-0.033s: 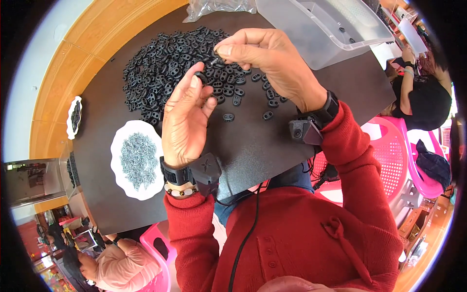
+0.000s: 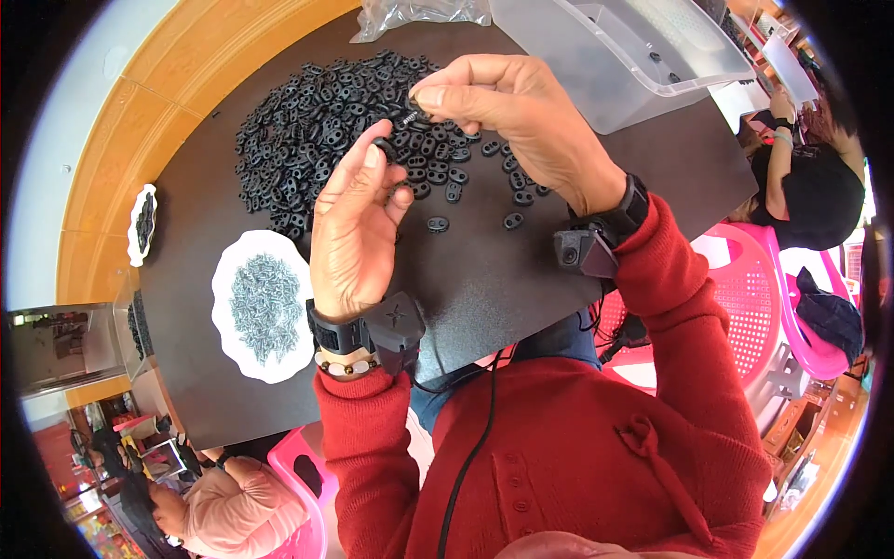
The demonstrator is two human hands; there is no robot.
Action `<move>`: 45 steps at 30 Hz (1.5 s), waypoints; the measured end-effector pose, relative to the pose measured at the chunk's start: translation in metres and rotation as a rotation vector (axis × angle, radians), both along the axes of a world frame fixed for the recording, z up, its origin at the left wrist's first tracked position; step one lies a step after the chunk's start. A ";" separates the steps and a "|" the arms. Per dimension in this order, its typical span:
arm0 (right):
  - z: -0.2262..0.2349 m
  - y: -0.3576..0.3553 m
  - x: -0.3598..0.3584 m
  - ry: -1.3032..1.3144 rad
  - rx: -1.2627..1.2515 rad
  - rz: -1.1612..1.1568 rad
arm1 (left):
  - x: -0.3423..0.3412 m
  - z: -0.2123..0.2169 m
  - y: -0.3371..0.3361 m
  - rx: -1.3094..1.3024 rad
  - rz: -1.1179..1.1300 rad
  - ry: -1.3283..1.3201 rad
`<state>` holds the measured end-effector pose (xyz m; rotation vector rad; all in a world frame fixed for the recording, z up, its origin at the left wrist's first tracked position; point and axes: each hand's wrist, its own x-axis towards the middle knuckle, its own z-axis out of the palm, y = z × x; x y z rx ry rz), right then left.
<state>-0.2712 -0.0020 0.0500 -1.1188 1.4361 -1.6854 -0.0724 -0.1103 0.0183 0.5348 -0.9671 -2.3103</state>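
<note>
My left hand [image 2: 352,228] is raised over the table, thumb and forefinger pinching a small black oval cord-lock piece [image 2: 385,147]. Just above it, my right hand [image 2: 526,112] pinches a small metal spring [image 2: 411,118], whose lower end points toward that piece without touching it. Whether another part sits between the right fingertips is hidden. Behind both hands spreads a large pile of black two-hole cord-lock pieces [image 2: 317,130], with several strays at its near edge. Beside my left wrist stands a white scalloped plate [image 2: 230,349] holding many small springs [image 2: 265,307].
A clear plastic bin [image 2: 619,98] stands at the far right of the brown table [image 2: 521,279], a clear bag [image 2: 419,13] at the far edge. A small white dish [image 2: 136,247] holds dark parts at left. Other people sit lower left and far right; a pink chair [image 2: 745,298] is near.
</note>
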 end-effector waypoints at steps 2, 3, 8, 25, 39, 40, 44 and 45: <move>0.002 0.000 0.002 -0.015 -0.012 0.005 | 0.000 -0.002 -0.004 -0.006 -0.060 0.051; 0.002 0.000 0.003 -0.029 -0.023 0.007 | 0.001 -0.003 -0.005 -0.005 -0.061 0.052; 0.002 0.000 0.005 -0.057 -0.021 0.033 | 0.000 0.000 -0.005 -0.025 -0.036 0.012; 0.007 0.002 0.013 -0.004 -0.022 0.006 | -0.002 -0.008 -0.005 0.028 -0.106 0.176; 0.003 -0.001 0.013 0.006 -0.024 0.008 | -0.001 -0.004 -0.004 0.020 -0.067 0.179; 0.003 -0.001 0.013 0.006 -0.023 0.007 | -0.002 -0.002 -0.003 0.025 -0.059 0.159; 0.003 -0.001 0.013 -0.006 -0.032 0.005 | -0.001 -0.002 -0.003 0.016 -0.062 0.158; 0.002 -0.001 0.013 -0.010 -0.045 0.002 | -0.001 -0.004 -0.003 0.016 -0.061 0.158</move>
